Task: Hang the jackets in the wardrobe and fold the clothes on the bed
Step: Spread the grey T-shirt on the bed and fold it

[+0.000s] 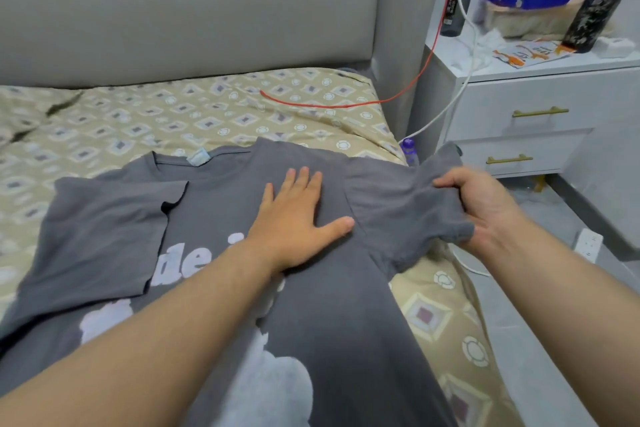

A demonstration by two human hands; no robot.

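A grey T-shirt point(332, 315) with white print lies face up on the bed point(207, 114). Its left sleeve is folded in over the chest. My left hand point(298, 215) presses flat on the shirt near the right shoulder, fingers straight. My right hand point(485, 204) grips the shirt's right sleeve, lifted slightly above the bed's right edge.
A padded grey headboard point(190, 10) stands behind the bed. A red cable point(346, 104) runs across the patterned sheet. To the right is a white nightstand point(540, 114) with bottles, a blue packet and papers. A power strip point(588, 244) lies on the floor.
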